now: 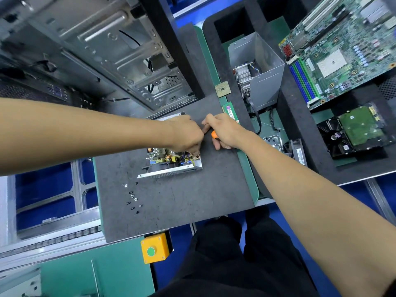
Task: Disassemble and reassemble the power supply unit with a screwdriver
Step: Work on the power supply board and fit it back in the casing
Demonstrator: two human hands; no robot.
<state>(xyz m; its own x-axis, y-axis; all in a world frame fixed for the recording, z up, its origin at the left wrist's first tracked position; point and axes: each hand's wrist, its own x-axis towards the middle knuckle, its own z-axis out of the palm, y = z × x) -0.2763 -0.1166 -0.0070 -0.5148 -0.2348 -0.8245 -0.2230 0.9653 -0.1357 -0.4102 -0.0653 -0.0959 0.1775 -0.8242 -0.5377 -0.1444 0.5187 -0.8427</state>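
1. Dark foam mat (175, 200) is lying mid-frame, carrying one opened power supply unit (171, 162).
2. Roughly eight loose screws (133, 200) are sitting lower left of it.
3. One computer case (120, 56) is standing upper left; one motherboard (340, 50) upper right.
4. Left hand (186, 133) is curling onto the unit; right hand (225, 130) is gripping one orange-handled screwdriver (214, 134).

Hands mask the work on an opened power supply unit (171, 161)

The left hand (186, 133) covers most of the unit's board; what its curled fingers pinch cannot be told. Only an orange bit of the screwdriver (214, 134) shows inside the right hand (225, 130), its tip hidden. Loose screws (134, 200) are too small to tell apart. The computer case (96, 50) and motherboard (342, 50) run off the frame's edges.
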